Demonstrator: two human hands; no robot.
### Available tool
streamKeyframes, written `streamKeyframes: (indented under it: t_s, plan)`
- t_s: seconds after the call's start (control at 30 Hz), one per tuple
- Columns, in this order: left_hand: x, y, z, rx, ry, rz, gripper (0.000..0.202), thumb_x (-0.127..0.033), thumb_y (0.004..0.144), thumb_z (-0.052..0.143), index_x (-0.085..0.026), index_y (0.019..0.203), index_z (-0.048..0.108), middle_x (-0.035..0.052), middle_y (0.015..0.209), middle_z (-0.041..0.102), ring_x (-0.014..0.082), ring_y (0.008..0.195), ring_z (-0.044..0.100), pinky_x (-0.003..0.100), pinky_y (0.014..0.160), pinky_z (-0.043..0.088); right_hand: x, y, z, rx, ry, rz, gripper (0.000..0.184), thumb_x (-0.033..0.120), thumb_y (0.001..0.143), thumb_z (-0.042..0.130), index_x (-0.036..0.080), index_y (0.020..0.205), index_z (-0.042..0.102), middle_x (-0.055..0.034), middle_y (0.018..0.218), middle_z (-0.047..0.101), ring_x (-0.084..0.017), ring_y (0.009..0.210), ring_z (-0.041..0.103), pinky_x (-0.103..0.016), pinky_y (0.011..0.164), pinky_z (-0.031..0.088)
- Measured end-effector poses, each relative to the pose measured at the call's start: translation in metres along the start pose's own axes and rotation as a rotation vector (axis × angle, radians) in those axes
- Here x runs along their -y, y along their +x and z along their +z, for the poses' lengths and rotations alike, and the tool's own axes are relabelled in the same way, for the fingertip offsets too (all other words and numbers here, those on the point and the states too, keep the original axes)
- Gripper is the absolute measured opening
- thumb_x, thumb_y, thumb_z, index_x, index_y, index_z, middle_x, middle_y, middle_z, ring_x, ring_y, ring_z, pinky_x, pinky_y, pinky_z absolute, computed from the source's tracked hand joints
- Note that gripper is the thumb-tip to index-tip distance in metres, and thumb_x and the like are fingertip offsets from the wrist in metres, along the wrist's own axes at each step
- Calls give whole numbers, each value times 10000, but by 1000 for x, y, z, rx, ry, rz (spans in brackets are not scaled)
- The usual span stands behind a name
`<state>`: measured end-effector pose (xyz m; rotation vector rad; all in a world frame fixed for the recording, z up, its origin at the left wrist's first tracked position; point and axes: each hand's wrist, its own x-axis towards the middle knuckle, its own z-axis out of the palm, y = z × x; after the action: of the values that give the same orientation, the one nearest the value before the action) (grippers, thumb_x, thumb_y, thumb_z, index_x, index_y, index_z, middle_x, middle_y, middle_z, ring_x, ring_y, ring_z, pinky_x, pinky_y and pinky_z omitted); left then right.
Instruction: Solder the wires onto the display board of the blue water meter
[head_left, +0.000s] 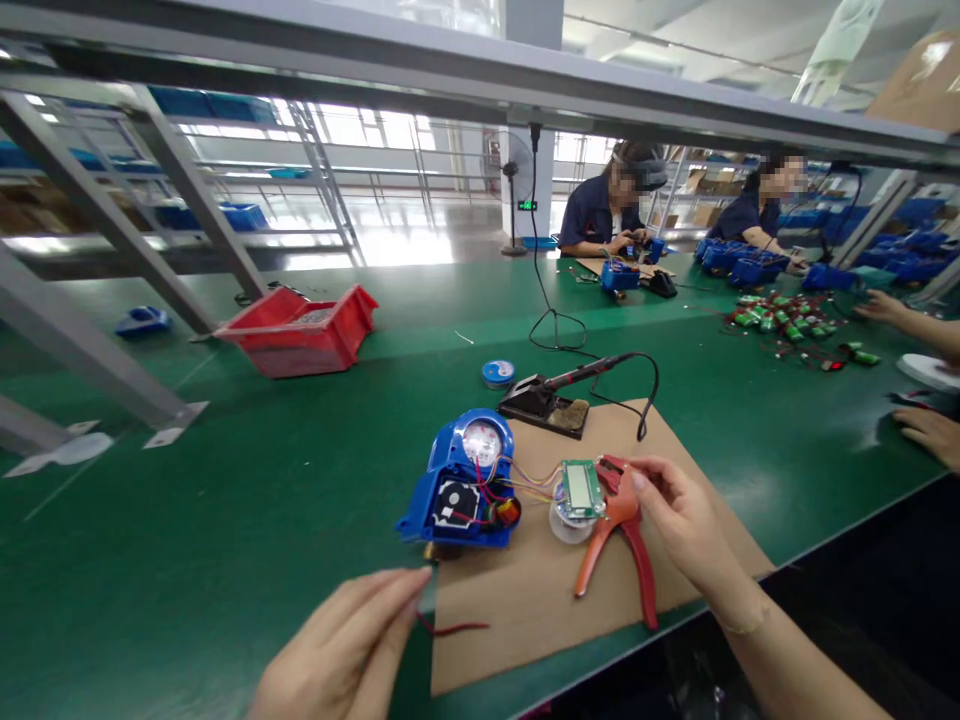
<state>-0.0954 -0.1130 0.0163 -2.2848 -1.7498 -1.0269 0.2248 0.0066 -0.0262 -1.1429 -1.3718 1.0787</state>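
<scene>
My left hand (346,640) pinches one end of a short red wire (452,629) that lies on the brown cardboard mat (525,600). My right hand (679,515) touches the orange wire strippers (619,540), its fingers by the tool's head beside a small green circuit board with a display (581,488). Thin coloured wires run from that board to an opened blue meter housing (463,482) with a round dial. A solder spool (570,524) sits under the board.
A soldering iron on its black stand (551,400) rests at the mat's far edge, with a small blue tin (498,373) nearby. A red bin (301,331) stands far left. Two people work across the green table (225,520); another person's hands (930,430) are at right.
</scene>
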Motion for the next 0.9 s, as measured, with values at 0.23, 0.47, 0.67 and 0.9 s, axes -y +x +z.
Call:
streamKeyframes:
  t_s: [0.23,0.47,0.67,0.9]
  plan:
    - [20,44,31,65,-525,-743,802,-668,740,652,-318,1413,393,95,1437,468,351,1315,456,560,1108,359,-34,-15,9,12,50,-16,514,444,843,681,224,1241,439,-106,1213,562,-220,1074,587,-390,937,513]
    - [21,57,45,138,-704,-848,1025,-590,637,806,-380,1471,248,115,1457,434,349,1314,473,574,1128,325,-22,18,19,385,-162,-131,1119,245,606,870,281,1477,169,-125,1539,256,-286,1450,263,-509,1207,204]
    - [17,58,35,121,-790,-901,985,-544,600,843,-311,1436,376,127,1418,514,379,1286,503,583,1123,337,-20,32,21,470,-89,-169,1026,190,653,822,330,1457,201,-90,1444,394,-246,1334,442,-454,1132,348]
    - [14,65,34,109,-887,-998,999,-439,596,878,-233,1445,392,150,1379,562,355,1221,569,483,1069,430,-16,24,22,447,-125,-175,963,154,673,780,313,1452,238,-89,1360,447,-251,1240,515,-450,1077,413]
